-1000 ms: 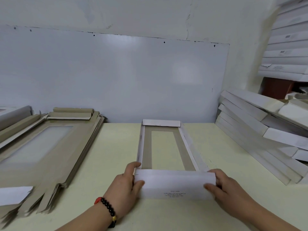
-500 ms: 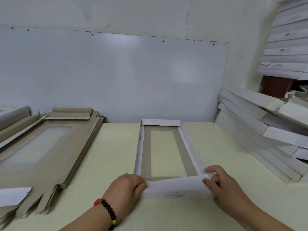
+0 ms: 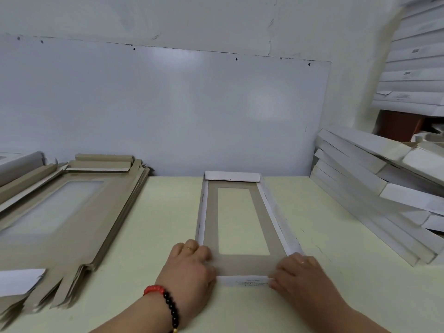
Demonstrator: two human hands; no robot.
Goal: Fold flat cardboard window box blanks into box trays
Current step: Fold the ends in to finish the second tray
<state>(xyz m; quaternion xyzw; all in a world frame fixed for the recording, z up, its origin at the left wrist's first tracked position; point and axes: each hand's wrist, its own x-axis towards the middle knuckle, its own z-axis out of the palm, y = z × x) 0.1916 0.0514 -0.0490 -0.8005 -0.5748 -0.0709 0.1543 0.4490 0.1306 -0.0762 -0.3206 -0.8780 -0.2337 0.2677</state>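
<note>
Hands are curled on the tray's near corners: left hand, right hand, pinching the near flap. Both corners should be pressed evenly until locked. Beyond, the tray lies mid-table, its far wall already raised.

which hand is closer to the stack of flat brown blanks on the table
Left. The left hand grips the near left corner of the tray, on the side toward the stack of flat blanks. The right hand is at the tray's near right corner, farther away.
</note>
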